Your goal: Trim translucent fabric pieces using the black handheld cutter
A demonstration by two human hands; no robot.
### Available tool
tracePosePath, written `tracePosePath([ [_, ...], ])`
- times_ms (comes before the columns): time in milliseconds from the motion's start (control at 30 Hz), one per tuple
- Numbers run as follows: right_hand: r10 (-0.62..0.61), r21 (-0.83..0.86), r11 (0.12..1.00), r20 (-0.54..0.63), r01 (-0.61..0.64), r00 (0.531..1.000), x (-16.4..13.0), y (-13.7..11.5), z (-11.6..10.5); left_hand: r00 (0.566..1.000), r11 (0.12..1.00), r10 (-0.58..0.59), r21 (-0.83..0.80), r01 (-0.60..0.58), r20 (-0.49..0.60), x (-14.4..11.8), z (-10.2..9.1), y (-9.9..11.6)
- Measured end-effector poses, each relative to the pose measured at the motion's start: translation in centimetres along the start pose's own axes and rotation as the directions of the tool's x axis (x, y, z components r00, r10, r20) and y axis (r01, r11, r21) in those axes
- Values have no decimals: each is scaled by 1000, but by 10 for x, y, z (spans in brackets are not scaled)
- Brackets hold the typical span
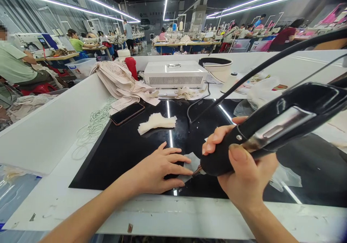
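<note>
My right hand (244, 170) is wrapped around a black corded handheld cutter (276, 127), with the thumb near its silver lever. The tool's narrow metal tip points down-left and meets a thin whitish translucent piece of material (193, 160) on the black glossy board (121, 160). Flat on the board, my left hand (159, 169) has its fingers spread, and the fingertips rest on that piece beside the tip. Beyond my left hand lies a stack of cream cut pieces (157, 122). Part of the translucent piece is hidden behind my fingers and the tool.
A phone (128, 113) and tangled pale green cord (94, 127) are on the left. Behind the board stand a white vented box (175, 73), draped beige fabric (121, 78) and a red bottle (131, 67). The tool's black cable (260, 69) arcs overhead. Other people work at machines farther off.
</note>
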State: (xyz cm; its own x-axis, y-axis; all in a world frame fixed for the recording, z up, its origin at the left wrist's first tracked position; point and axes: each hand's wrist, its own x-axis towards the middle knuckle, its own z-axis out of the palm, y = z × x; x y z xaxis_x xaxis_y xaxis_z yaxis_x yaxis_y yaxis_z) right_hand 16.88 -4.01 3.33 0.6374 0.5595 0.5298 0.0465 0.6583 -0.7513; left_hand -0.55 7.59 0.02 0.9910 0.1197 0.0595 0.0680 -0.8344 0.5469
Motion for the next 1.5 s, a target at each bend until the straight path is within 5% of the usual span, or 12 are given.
tracePosePath([
  [1500, 65, 25, 997, 84, -68, 994, -13, -6, 13, 999, 999, 33, -23, -34, -27, -1, 6, -8],
])
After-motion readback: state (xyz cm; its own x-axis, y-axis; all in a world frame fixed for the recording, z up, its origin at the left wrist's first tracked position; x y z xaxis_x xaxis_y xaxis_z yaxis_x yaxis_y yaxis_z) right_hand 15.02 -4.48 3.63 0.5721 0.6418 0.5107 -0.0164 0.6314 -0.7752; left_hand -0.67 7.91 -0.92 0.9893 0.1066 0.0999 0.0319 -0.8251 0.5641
